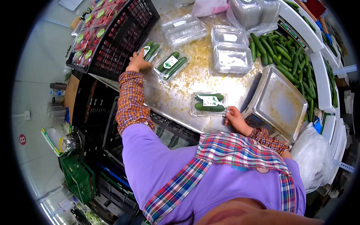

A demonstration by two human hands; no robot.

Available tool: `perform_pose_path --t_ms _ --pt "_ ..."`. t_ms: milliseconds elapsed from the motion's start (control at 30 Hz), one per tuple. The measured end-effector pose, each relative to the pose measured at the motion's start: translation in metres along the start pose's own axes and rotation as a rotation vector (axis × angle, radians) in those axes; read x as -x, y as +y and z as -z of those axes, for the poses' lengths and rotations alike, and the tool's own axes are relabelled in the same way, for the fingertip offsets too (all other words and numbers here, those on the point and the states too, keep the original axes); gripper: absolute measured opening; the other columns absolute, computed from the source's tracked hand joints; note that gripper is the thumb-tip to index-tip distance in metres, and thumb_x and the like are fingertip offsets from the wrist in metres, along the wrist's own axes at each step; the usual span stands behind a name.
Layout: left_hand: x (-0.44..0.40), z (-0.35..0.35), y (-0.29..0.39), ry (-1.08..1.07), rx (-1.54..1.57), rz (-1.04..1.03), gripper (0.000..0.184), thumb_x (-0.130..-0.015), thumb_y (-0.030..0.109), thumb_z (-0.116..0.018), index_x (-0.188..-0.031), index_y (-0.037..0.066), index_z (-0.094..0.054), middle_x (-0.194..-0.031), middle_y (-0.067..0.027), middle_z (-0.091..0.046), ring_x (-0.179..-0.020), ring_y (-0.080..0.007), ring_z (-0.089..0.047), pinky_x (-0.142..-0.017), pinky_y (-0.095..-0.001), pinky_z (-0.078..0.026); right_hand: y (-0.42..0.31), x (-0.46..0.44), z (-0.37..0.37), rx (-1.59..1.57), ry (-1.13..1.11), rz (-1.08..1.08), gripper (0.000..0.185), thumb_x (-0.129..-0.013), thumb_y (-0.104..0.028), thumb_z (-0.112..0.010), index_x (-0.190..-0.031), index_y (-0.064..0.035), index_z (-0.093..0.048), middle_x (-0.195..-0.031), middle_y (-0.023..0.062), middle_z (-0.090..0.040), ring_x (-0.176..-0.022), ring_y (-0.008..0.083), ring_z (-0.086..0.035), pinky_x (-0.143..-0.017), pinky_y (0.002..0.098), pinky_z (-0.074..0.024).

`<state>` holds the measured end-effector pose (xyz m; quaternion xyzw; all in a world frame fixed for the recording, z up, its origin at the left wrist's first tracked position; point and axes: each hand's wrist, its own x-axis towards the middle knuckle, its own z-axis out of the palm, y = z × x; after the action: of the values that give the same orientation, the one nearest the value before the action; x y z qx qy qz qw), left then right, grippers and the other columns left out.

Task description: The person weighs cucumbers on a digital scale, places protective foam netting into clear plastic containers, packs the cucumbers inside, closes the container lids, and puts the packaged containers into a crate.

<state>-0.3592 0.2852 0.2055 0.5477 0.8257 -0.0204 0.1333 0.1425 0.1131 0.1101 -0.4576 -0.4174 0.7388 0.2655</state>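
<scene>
At the upper left, my left hand (pixel 138 62) curls its fingers over the near side of a clear pack of cucumbers (pixel 152 51). Right beside it lies a second cucumber pack (pixel 171 66), with a white label on top. Closer to my body, a third cucumber pack (pixel 209 107) rests flat on the metal table (pixel 176 103). My right hand (pixel 238 120) pinches the right corner of that pack between thumb and fingers. Each pack shows dark green cucumbers through its lid.
A black crate (pixel 123 35) with red-filled punnets (pixel 88 39) stands at the left. Empty clear trays (pixel 183 29) and stacked containers (pixel 232 58) sit at the back. Loose cucumbers (pixel 283 56) are heaped at the right, behind a metal-topped scale (pixel 281 99). A co-worker's gloved hand (pixel 328 37) shows beyond.
</scene>
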Motion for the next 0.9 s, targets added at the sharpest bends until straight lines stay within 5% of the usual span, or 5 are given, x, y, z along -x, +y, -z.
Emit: perform_pose_path --t_ms 233,333,400,533,900 --pt "0.049 0.008 0.018 0.055 -0.235 0.202 0.085 -0.066 0.035 -0.072 -0.139 0.019 -0.032 -0.142 -0.0208 -0.026 -0.125 -0.0396 -0.033 -0.099 -0.0575 -0.031 0.001 0.005 -0.002 0.0 0.01 0.008 0.028 -0.093 -0.008 -0.048 -0.118 -0.0034 -0.036 -0.08 0.0049 -0.051 -0.061 0.0126 -0.054 -0.057 0.0274 -0.0503" --pt "0.068 -0.025 0.065 0.484 -0.045 -0.385 0.07 -0.073 0.048 -0.067 -0.132 0.018 -0.045 -0.131 -0.0208 -0.043 -0.123 -0.0409 -0.036 -0.096 -0.0545 -0.035 -0.001 0.009 -0.008 -0.019 0.041 -0.013 0.028 -0.093 -0.008 -0.049 -0.117 -0.0041 -0.037 -0.079 0.0046 -0.052 -0.06 0.0124 -0.053 -0.056 0.0273 -0.0505" --pt "0.096 -0.032 0.112 0.319 -0.038 -0.47 0.075 -0.072 0.046 -0.069 -0.136 0.021 -0.039 -0.138 -0.0222 -0.034 -0.13 -0.0462 -0.022 -0.098 -0.0654 -0.025 -0.006 0.01 -0.011 -0.034 0.063 -0.034 0.026 -0.092 -0.009 -0.049 -0.116 -0.0045 -0.038 -0.078 0.0041 -0.052 -0.059 0.0118 -0.053 -0.056 0.0269 -0.0507" --pt "0.085 -0.053 0.134 0.277 -0.126 -0.321 0.087 -0.071 0.044 -0.07 -0.142 0.025 -0.025 -0.143 -0.0224 -0.024 -0.128 -0.0517 -0.021 -0.095 -0.0711 -0.02 0.0 0.007 -0.005 -0.02 0.045 -0.003 0.027 -0.093 -0.009 -0.049 -0.117 -0.0044 -0.038 -0.078 0.0033 -0.052 -0.06 0.0108 -0.053 -0.056 0.0267 -0.0509" --pt "0.079 -0.043 0.099 0.279 -0.186 -0.018 0.085 -0.073 0.045 -0.067 -0.143 0.022 -0.024 -0.143 -0.0227 -0.024 -0.128 -0.0444 -0.026 -0.096 -0.0683 -0.023 0.005 0.009 -0.007 0.015 0.043 0.021 0.028 -0.093 -0.008 -0.048 -0.118 -0.0016 -0.037 -0.078 0.005 -0.052 -0.06 0.0111 -0.053 -0.055 0.0259 -0.051"
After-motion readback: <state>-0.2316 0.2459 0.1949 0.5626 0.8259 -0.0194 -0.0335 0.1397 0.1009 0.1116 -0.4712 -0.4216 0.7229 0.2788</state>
